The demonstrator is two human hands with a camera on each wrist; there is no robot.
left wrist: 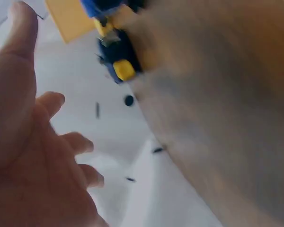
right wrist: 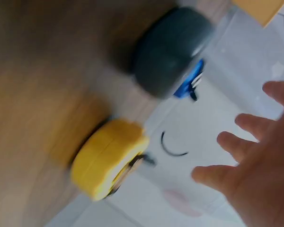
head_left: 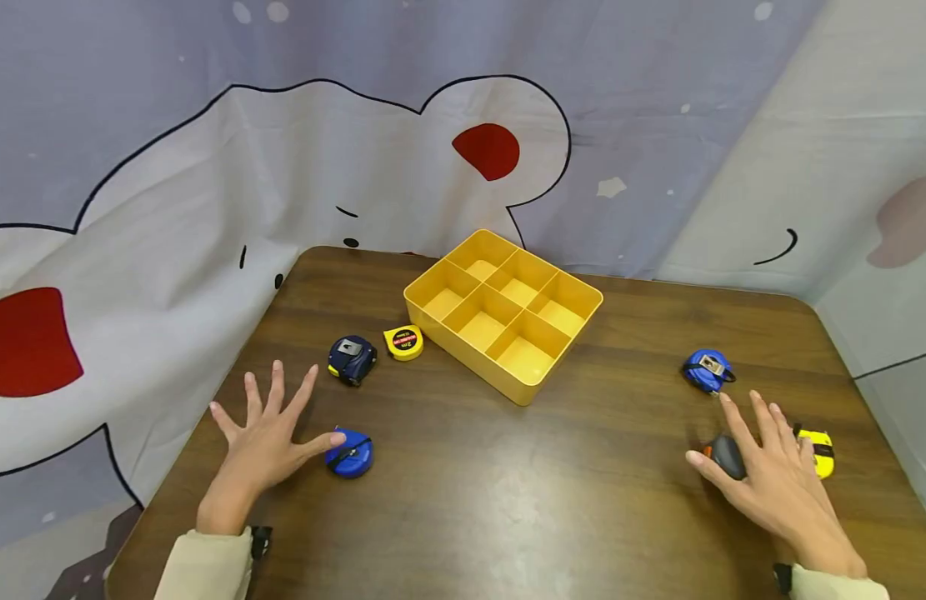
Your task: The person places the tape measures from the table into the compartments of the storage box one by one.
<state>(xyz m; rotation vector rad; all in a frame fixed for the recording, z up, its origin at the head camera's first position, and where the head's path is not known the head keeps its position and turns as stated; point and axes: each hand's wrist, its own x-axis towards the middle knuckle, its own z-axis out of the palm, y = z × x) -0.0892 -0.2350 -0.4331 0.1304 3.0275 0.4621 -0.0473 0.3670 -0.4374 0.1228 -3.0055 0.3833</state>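
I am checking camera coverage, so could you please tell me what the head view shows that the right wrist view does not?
Only the head view shows the left hand spread open beside a round blue tape measure, a dark blue tape measure, a small yellow tape measure, and all six empty compartments of the yellow tray. Only the right wrist view shows the grey tape measure unobstructed, though blurred. Both show the open right hand, the yellow tape measure, the blue tape measure beyond, and the wooden table.

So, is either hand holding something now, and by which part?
Nothing is held. The left hand is spread open beside a blue tape measure; the right hand is open above a dark grey tape measure.
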